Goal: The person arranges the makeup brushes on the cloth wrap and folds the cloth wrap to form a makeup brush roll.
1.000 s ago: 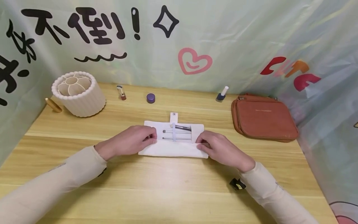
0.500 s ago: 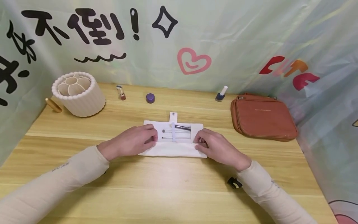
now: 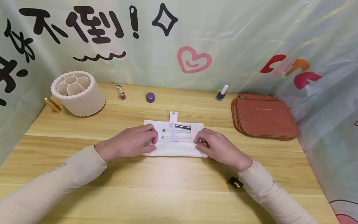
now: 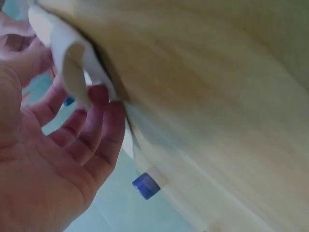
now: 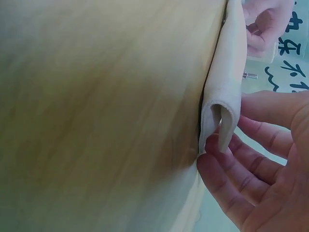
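Two hands work on a white fabric brush roll (image 3: 174,146) lying flat near the middle of the wooden counter (image 3: 167,186). Left hand (image 3: 131,141): fingers curled around the left end of the near flap, pinching the folded cloth; the left wrist view shows the fabric edge doubled over the fingertips (image 4: 104,104). Right hand (image 3: 216,146): fingers curled on the right end of the same flap, gripping the fold; the right wrist view shows the cloth bent into a loop between thumb and fingers (image 5: 241,164).

The near flap is folded up over the lower part of the roll. Thin brushes (image 3: 179,132) lie side by side under a white elastic strap (image 3: 173,132), still exposed above the fold. A snap tab (image 3: 173,115) projects from the far edge.

Along the far edge of the counter stand:
- cream ribbed organiser (image 3: 76,93), far left
- small tube (image 3: 121,92)
- purple jar (image 3: 150,97)
- blue nail polish bottle (image 3: 222,93)
- brown zip pouch (image 3: 263,116), right
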Motion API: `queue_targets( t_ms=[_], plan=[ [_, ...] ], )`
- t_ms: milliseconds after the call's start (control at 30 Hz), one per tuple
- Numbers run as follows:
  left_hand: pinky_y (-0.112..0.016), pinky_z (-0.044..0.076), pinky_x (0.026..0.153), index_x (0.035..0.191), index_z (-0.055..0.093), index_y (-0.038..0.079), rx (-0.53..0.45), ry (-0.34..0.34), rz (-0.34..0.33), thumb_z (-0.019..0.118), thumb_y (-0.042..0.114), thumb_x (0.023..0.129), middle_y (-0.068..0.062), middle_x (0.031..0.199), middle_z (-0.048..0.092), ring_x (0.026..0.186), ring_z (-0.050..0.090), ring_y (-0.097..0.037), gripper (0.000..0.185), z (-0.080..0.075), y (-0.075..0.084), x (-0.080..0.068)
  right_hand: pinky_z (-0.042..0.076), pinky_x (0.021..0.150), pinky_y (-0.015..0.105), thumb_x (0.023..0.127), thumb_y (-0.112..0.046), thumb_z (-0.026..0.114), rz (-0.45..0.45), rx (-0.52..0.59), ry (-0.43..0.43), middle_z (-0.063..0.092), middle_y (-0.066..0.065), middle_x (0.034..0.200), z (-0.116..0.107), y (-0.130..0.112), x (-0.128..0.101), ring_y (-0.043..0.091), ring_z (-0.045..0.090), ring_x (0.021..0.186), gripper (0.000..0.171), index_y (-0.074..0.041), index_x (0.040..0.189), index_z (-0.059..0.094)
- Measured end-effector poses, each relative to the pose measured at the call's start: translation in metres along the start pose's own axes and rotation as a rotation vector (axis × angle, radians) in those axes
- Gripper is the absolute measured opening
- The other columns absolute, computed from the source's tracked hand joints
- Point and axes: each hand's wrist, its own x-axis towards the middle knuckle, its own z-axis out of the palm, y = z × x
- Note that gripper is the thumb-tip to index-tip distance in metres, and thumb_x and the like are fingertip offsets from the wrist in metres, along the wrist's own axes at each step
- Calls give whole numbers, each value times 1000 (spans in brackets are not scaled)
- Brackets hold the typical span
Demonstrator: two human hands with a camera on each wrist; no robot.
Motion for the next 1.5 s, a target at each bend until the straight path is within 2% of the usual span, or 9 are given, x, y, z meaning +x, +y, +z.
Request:
queue_targets(
  t_ms=[267,467,633,767,933,1133,1233,1367,1500],
  plan=[
    [-33,52,82,99,65,25,-49,-26,10,81,28,99,4,124,64,101,58,-14,16,-4,-1,-5,56,81,30,102,-19,79,-25,-3,-59,66,-8,101,-7,1,-3,11,62,89,10,-19,111,74],
    [-32,52,83,99,65,26,-43,-18,5,82,29,99,5,124,63,102,58,-14,17,-3,-3,-7,59,96,39,97,-27,86,-56,-17,-121,72,-5,116,-12,2,-6,12,65,104,28,-16,118,74],
    [-32,52,82,99,65,24,-1,-1,24,82,29,99,4,124,63,102,57,-14,17,-2,-3,-7,58,102,42,92,-26,91,-99,-44,-142,71,-2,127,-13,3,-9,16,65,114,40,-13,124,72],
    [-31,51,80,105,66,23,32,-32,25,86,39,95,3,125,62,103,56,-15,27,-4,0,-9,57,105,45,91,-23,92,-129,-83,-149,68,1,134,-14,4,-12,21,63,121,44,-12,128,69],
    [-34,52,85,114,66,20,86,-49,42,90,41,90,2,126,61,106,55,-18,40,-5,2,-12,57,103,45,94,-21,88,-141,-112,-141,66,3,135,-14,5,-15,22,62,120,40,-13,129,69],
    [-42,56,102,105,70,15,154,43,142,75,27,96,0,114,66,104,58,-21,16,-3,2,-11,55,90,37,102,-15,74,-157,-107,-113,65,1,123,-15,6,-14,15,58,103,29,-12,131,75],
    [-44,57,102,106,74,16,102,45,146,66,21,100,3,108,68,101,61,-19,12,-5,-1,-8,54,88,36,106,-15,68,-150,-109,-109,66,0,120,-15,7,-14,14,57,100,29,-11,134,75],
    [-40,54,88,109,73,18,-29,-9,72,59,19,109,4,97,66,92,59,-15,15,-13,-5,-3,56,94,43,111,-17,62,-132,-93,-89,70,3,122,-15,9,-12,17,61,106,32,-12,142,69],
    [-35,47,79,113,71,17,-97,-34,6,54,18,112,4,88,62,81,55,-14,17,-18,-6,2,57,93,44,109,-23,69,-109,-58,-72,71,6,122,-16,11,-10,19,64,105,37,-12,145,65]
  ],
)
